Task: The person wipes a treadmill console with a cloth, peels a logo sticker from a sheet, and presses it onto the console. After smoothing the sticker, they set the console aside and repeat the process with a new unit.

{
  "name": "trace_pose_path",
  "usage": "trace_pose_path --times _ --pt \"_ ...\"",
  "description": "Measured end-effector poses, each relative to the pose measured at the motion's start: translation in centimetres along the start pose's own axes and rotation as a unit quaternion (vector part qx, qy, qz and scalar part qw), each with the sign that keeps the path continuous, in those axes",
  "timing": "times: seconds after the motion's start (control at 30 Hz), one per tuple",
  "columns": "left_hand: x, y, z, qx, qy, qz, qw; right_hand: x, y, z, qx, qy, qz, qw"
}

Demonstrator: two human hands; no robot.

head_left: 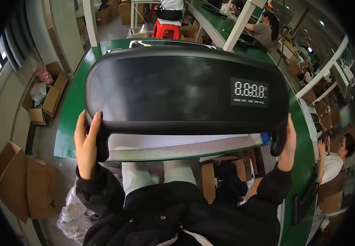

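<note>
A wide black display console [165, 90] is held up in front of me, its glossy face toward me. The digit display [249, 91] at its right side shows white segments with small lettering below. My left hand [87, 143] grips the console's lower left end, thumb on the front edge and fingers behind. At the lower right end, my right hand [288, 143] is closed around the short downward grip, its fingers partly hidden. Beneath the console lies a white sheet [153, 141] on the green table [69, 135].
Open cardboard boxes [42, 184] and plastic wrap [73, 213] lie on the floor to the left. Below the table at right is a box with black items [230, 180]. A red stool [166, 29] stands beyond. Other people sit along the green workbench on the right.
</note>
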State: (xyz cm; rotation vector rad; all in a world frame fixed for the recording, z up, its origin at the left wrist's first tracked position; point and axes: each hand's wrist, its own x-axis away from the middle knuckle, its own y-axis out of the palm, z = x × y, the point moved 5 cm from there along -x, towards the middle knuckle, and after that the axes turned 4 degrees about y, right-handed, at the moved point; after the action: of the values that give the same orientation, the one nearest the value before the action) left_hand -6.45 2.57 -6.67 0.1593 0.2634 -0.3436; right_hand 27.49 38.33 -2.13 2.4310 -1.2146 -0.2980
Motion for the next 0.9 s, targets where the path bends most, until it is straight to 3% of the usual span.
trace_pose_path --times 0.1,0.2,0.23,0.3,0.37,0.4,0.47,0.5,0.57,0.67,0.83,0.9 --pt "-0.1 -1.8 0.1 -0.168 -0.021 -0.006 0.986 -3.1 -0.6 4.9 0.058 0.082 0.05 0.994" --pt "-0.7 -2.7 -2.1 -0.26 -0.023 -0.088 0.961 -6.5 -4.2 8.4 0.271 0.094 0.056 0.956" --pt "-0.7 -3.2 -2.8 -0.309 -0.017 -0.103 0.945 -6.8 -4.9 8.3 0.474 0.083 0.1 0.871" --pt "-0.5 -3.0 -3.3 -0.391 -0.027 -0.111 0.913 -6.2 -2.9 7.8 0.742 0.041 0.074 0.666" --pt "-0.1 -2.3 -2.4 -0.46 -0.058 -0.098 0.881 -5.5 -1.5 6.3 0.775 -0.063 0.115 0.618" --pt "-0.2 -3.1 -3.4 -0.502 0.025 -0.119 0.856 -4.7 0.0 5.1 0.791 -0.124 0.157 0.579" --pt "-0.1 -2.5 -2.9 -0.522 0.028 -0.121 0.844 -4.4 0.2 3.1 0.808 -0.232 0.214 0.497" --pt "-0.1 -2.3 -2.8 -0.532 0.029 -0.122 0.838 -4.9 -1.0 2.7 0.83 -0.234 0.201 0.464" --pt "-0.3 -2.6 -3.5 -0.494 0.021 -0.144 0.857 -5.8 -5.0 4.0 0.851 -0.202 0.176 0.452" --pt "-0.3 -2.7 -4.3 -0.411 0.034 -0.162 0.896 -6.4 -7.6 4.3 0.802 -0.18 0.144 0.551" --pt "-0.5 -2.2 -4.1 -0.403 0.014 -0.18 0.897 -2.4 -9.7 -4.1 0.723 -0.127 0.408 0.543" --pt "-0.7 -2.1 -4.3 -0.376 0.02 -0.186 0.908 -0.8 -8.6 -7.5 0.668 -0.301 0.375 0.568"
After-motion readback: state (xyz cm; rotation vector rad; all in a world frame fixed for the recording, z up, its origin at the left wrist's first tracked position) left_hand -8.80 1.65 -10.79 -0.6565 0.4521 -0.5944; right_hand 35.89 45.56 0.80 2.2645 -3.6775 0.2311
